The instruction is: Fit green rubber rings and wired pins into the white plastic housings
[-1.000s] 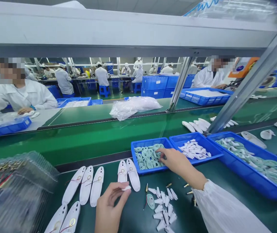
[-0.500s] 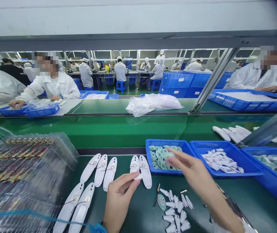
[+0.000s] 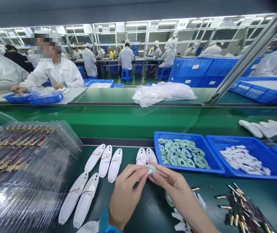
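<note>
Fingers (image 3: 136,174) of the left hand (image 3: 126,199) and right hand (image 3: 174,189) press together on a small pale green ring (image 3: 151,168), its axis hard to judge, just below a white plastic shell (image 3: 151,156)

**Bench layout**
A stack of plastic trays (image 3: 29,161) lies left on the bench (image 3: 128,158), moulded shells (image 3: 104,161) beside it. Behind, at right, a crate of rings (image 3: 177,133) adjoins a crate of small parts (image 3: 235,138); wired pins (image 3: 242,207) lie in front.
</note>
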Motion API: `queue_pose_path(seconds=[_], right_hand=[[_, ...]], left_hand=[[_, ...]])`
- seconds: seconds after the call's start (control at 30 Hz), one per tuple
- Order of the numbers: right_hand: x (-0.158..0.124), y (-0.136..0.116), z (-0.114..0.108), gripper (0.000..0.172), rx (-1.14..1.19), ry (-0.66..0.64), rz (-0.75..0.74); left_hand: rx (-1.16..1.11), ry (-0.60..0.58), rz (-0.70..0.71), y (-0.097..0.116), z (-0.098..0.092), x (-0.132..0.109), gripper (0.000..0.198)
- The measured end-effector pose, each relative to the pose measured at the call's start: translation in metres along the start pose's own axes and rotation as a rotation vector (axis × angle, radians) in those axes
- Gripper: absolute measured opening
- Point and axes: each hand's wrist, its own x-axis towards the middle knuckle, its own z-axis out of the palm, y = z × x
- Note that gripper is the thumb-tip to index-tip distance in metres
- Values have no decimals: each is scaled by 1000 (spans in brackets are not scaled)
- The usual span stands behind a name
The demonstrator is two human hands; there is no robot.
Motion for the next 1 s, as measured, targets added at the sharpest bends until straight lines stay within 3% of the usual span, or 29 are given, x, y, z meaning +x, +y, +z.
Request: queue_pose_path(seconds=[0.13, 0.3, 0.57, 0.83, 1.0], right_hand=[[-1, 8, 3, 57, -28, 28, 10], [-5, 9, 3, 64, -222, 77, 12], [-5, 4, -1, 36, -268, -30, -215], [-8, 1, -8, 37, -462, -52, -314], [-14, 14, -9, 46, -586, -37, -382]], left_hand=[[37, -4, 18, -2, 2, -1, 23], [23, 9, -18, -2, 0, 2, 16], [-184, 18, -267, 2, -5, 4, 11], [-269, -39, -291, 8, -15, 5, 18], [-240, -83, -266, 12, -17, 4, 19]])
